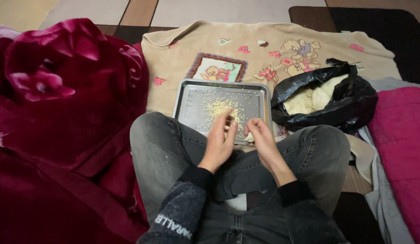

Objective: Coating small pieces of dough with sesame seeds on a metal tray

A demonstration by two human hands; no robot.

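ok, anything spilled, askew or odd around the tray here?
Nothing stands out. The metal tray lies flat on the beige blanket, and the small yellowish bits stay inside its rim. The black bag sits open beside it, contents inside. Both hands, left and right, work over the tray's near edge.

1. You wore dark grey jeans, faded paler over both knees, with a zip fly visible at the lower edge.
2. Your sleeves were a dark, fuzzy knit, speckled grey, ending in plain black ribbed cuffs.
3. The left sleeve carried pale block lettering.
4. Your left hand (pixel 220 141) and right hand (pixel 263 139) were bare, without gloves.
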